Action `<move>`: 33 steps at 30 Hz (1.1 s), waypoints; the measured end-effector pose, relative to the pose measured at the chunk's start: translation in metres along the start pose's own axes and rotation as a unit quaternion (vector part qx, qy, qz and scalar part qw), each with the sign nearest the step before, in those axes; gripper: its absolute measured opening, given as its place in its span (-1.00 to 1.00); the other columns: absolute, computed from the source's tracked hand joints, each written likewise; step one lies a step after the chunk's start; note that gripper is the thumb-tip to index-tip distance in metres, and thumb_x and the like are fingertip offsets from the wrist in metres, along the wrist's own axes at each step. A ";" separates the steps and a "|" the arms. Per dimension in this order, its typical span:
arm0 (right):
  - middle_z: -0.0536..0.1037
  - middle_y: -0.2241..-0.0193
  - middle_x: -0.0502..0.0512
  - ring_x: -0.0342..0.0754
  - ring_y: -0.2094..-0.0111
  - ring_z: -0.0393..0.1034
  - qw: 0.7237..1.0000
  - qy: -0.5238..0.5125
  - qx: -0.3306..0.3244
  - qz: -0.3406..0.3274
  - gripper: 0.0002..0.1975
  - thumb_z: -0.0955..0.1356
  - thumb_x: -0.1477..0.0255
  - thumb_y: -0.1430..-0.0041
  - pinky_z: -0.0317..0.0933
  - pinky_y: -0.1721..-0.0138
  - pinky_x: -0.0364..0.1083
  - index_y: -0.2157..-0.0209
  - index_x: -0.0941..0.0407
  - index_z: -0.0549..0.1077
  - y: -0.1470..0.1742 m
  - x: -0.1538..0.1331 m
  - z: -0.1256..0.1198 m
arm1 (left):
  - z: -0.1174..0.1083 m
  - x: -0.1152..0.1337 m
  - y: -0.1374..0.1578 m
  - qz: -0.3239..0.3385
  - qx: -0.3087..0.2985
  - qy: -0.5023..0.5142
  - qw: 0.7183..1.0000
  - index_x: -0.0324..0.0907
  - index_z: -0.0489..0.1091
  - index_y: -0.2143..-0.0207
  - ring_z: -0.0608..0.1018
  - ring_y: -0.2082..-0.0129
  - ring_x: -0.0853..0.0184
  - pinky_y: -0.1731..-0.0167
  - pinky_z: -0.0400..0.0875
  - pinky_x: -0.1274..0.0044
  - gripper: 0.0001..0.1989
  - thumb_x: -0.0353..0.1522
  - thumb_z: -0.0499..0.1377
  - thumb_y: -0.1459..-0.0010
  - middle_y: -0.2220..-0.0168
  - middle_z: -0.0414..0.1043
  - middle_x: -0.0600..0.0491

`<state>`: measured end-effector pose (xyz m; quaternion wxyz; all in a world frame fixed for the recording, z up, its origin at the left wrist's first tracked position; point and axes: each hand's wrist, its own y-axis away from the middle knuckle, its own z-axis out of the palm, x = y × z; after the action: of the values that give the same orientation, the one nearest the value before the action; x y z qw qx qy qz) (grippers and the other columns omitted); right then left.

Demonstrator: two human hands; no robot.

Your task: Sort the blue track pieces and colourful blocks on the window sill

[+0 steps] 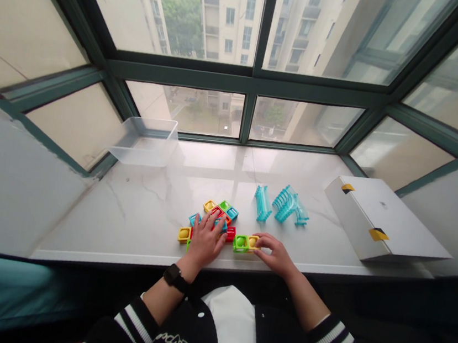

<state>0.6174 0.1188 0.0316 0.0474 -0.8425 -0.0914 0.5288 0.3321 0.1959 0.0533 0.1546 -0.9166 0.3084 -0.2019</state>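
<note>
Several small toy blocks in yellow, green, red and blue lie in a loose cluster near the front of the white marbled sill (141, 205). My left hand (204, 241), with a black watch at the wrist, rests over this cluster with its fingers spread, covering some of the blocks. A yellow block (184, 235) shows just left of it, and a green block (224, 206) beyond the fingertips. To the right, my right hand (276, 254) pinches a yellow block (252, 243) between thumb and fingers. That block sits against a green block (241, 243) on its left; both have rounded centres.
Translucent blue ribbed track pieces (263, 203) lie behind my right hand. At the back left stands a clear plastic bin (143, 155). A white box (385, 224) with yellow-and-black tabs occupies the right side. Green-framed windows (252, 77) close off the back.
</note>
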 end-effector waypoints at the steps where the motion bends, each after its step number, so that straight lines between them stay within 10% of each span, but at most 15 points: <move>1: 0.61 -0.04 0.23 0.09 -0.03 0.56 1.000 0.003 0.002 -0.008 -0.84 0.46 0.28 -0.27 0.51 -0.02 0.04 0.31 0.07 0.56 -0.001 -0.004 0.001 | -0.004 0.003 -0.001 0.017 -0.001 0.013 1.000 -0.08 0.27 -0.39 0.24 -0.43 -0.07 -0.43 -0.11 -0.10 -0.45 -0.22 0.14 -0.41 -0.42 0.25 -0.19; 6: 0.61 -0.03 0.23 0.08 0.02 0.57 0.998 0.015 0.023 -0.058 -0.86 0.47 0.30 -0.29 0.49 -0.03 0.03 0.29 0.07 0.56 -0.008 -0.023 0.003 | -0.017 0.021 -0.006 0.106 -0.021 0.087 0.990 -0.12 0.27 -0.38 0.37 -0.35 -0.02 -0.45 -0.01 -0.01 -0.34 -0.10 0.26 -0.32 -0.27 0.44 -0.15; 15: 0.57 0.04 0.22 0.11 0.04 0.56 0.994 0.003 0.102 -0.038 -0.81 0.48 0.24 -0.28 0.53 0.01 0.07 0.29 0.06 0.57 -0.008 -0.023 0.010 | -0.023 0.012 -0.006 0.036 0.060 0.159 0.985 -0.12 0.38 -0.21 0.55 -0.08 0.05 -0.16 0.45 0.17 -0.60 -0.26 0.21 -0.37 -0.06 0.53 -0.14; 23: 0.53 0.07 0.21 0.11 0.04 0.55 0.988 -0.047 0.144 0.013 -0.70 0.49 0.12 -0.25 0.57 0.03 0.07 0.32 0.07 0.57 -0.005 -0.004 0.012 | -0.026 -0.034 -0.004 -0.113 0.079 0.218 0.966 -0.09 0.34 -0.22 0.54 -0.12 0.10 -0.18 0.46 0.20 -0.60 -0.28 0.19 -0.37 -0.11 0.48 -0.10; 33: 0.56 0.09 0.19 0.10 0.02 0.55 0.993 -0.040 0.113 0.011 -0.77 0.49 0.19 -0.24 0.56 0.05 0.04 0.33 0.07 0.57 -0.002 -0.010 0.026 | -0.020 -0.041 0.006 -0.075 0.061 0.189 0.977 -0.06 0.13 -0.40 0.42 -0.27 -0.02 -0.28 0.34 0.06 -0.31 -0.19 0.28 -0.31 -0.26 0.35 -0.17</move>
<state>0.5897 0.1183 0.0298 0.1330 -0.8110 -0.0239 0.5693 0.2903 0.2137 0.0571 0.1338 -0.8713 0.2495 -0.4009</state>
